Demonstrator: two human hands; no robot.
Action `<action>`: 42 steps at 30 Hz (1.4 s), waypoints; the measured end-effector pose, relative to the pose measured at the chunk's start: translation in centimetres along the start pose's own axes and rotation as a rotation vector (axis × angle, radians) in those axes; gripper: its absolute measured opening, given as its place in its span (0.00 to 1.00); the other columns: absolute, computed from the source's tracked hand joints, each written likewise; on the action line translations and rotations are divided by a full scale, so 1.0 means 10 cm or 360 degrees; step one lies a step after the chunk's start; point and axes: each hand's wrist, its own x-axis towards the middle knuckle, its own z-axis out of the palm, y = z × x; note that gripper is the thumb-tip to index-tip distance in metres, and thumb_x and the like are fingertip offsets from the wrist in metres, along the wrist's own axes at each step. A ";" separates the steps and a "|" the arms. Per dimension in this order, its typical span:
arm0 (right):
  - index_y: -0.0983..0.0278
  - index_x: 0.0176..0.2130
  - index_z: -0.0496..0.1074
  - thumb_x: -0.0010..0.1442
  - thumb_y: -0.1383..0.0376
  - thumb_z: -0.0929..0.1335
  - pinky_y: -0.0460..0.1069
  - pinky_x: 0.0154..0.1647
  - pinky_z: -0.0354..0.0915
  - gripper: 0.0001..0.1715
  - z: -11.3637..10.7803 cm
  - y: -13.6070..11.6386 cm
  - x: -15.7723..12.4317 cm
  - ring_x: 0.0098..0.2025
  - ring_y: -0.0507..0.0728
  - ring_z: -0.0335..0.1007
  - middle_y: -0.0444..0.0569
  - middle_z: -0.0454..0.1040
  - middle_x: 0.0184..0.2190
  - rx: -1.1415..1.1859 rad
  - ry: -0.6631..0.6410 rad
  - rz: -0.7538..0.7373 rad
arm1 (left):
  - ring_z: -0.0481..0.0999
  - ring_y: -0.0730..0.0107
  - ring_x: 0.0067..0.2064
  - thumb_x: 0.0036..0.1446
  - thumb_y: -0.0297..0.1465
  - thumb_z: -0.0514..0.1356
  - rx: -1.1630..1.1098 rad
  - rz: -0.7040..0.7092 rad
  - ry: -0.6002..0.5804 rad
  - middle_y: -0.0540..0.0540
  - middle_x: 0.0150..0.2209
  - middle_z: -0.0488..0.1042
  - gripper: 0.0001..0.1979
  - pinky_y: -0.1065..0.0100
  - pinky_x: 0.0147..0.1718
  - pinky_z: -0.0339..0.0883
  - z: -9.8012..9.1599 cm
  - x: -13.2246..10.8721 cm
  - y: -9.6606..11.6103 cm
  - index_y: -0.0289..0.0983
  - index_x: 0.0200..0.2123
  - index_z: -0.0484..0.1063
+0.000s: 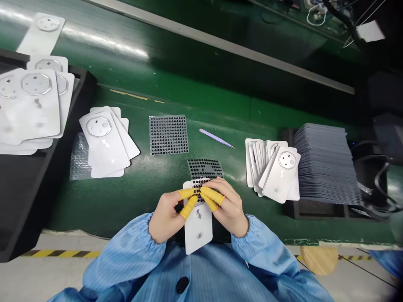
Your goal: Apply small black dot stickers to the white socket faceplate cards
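My left hand (pixel 166 214) and my right hand (pixel 229 205) meet in front of my body, with yellow finger cots on thumbs and forefingers. Both are closed, their fingertips pinching the lower part of a clear sheet of black dots (pixel 204 164). Beneath that sheet lies a white phone back cover (pixel 199 228), with dark markings down its middle; its top is hidden by the sheet and fingers. Whether a single dot is between my fingertips is too small to tell. A second sheet of black dots (pixel 168 135) lies flat farther back, and purple tweezers (pixel 216 138) rest to its right.
White covers (pixel 108 153) lie overlapped on bubble wrap (pixel 80 161) at left, beside a black tray (pixel 28 184) holding more covers (pixel 39 109). At right are fanned covers (pixel 280 180) and a black box (pixel 310 207) with a tight row of grey-edged panels (pixel 325 165).
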 end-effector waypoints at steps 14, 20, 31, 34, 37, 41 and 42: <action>0.64 0.38 0.69 0.60 0.71 0.65 0.46 0.33 0.69 0.05 0.24 0.18 -0.06 0.34 0.50 0.68 0.49 0.70 0.35 0.0274 0.0044 0.0264 | 0.80 0.66 0.31 0.56 0.28 0.59 0.0393 0.0174 -0.0197 0.44 0.31 0.80 0.09 0.71 0.31 0.74 -0.13 0.08 -0.13 0.38 0.37 0.79; 0.64 0.32 0.70 0.60 0.70 0.65 0.43 0.23 0.60 0.04 0.30 0.27 -0.08 0.25 0.47 0.58 0.40 0.60 0.24 0.0178 0.0298 0.0447 | 0.81 0.57 0.41 0.53 0.34 0.63 -0.0100 -0.0202 0.0030 0.37 0.43 0.80 0.18 0.65 0.38 0.76 -0.50 0.04 -0.15 0.33 0.47 0.75; 0.62 0.35 0.71 0.53 0.77 0.69 0.52 0.40 0.73 0.12 0.00 -0.19 0.16 0.27 0.49 0.63 0.41 0.64 0.25 -0.0025 0.0553 -0.0017 | 0.81 0.67 0.37 0.55 0.26 0.63 -0.0345 -0.0078 0.0685 0.48 0.37 0.82 0.17 0.74 0.36 0.76 -0.29 -0.22 0.36 0.39 0.50 0.72; 0.63 0.38 0.70 0.57 0.75 0.67 0.58 0.46 0.73 0.09 -0.06 -0.40 0.22 0.28 0.51 0.63 0.44 0.68 0.27 -0.0184 0.0335 -0.0206 | 0.80 0.70 0.37 0.54 0.22 0.62 -0.0278 0.0093 0.0558 0.51 0.39 0.81 0.16 0.74 0.38 0.75 -0.15 -0.23 0.45 0.44 0.45 0.75; 0.63 0.39 0.69 0.59 0.74 0.63 0.61 0.49 0.71 0.10 -0.09 -0.48 0.23 0.28 0.51 0.63 0.45 0.69 0.27 -0.0311 0.0228 -0.0221 | 0.80 0.68 0.39 0.54 0.21 0.60 -0.0222 0.0175 0.0557 0.51 0.41 0.80 0.17 0.71 0.40 0.75 -0.11 -0.25 0.49 0.45 0.45 0.75; 0.65 0.38 0.71 0.59 0.73 0.64 0.61 0.52 0.68 0.08 -0.10 -0.51 0.23 0.30 0.53 0.67 0.48 0.72 0.28 -0.0517 0.0168 -0.0270 | 0.80 0.66 0.41 0.52 0.21 0.62 -0.0223 0.0219 0.0664 0.53 0.42 0.80 0.17 0.68 0.42 0.74 -0.10 -0.26 0.49 0.46 0.43 0.75; 0.65 0.39 0.71 0.58 0.71 0.65 0.61 0.52 0.67 0.07 -0.09 -0.52 0.23 0.31 0.54 0.68 0.49 0.73 0.30 -0.0571 0.0163 -0.0280 | 0.80 0.65 0.41 0.52 0.21 0.62 -0.0231 0.0218 0.0705 0.53 0.43 0.80 0.17 0.67 0.43 0.74 -0.10 -0.26 0.49 0.46 0.42 0.75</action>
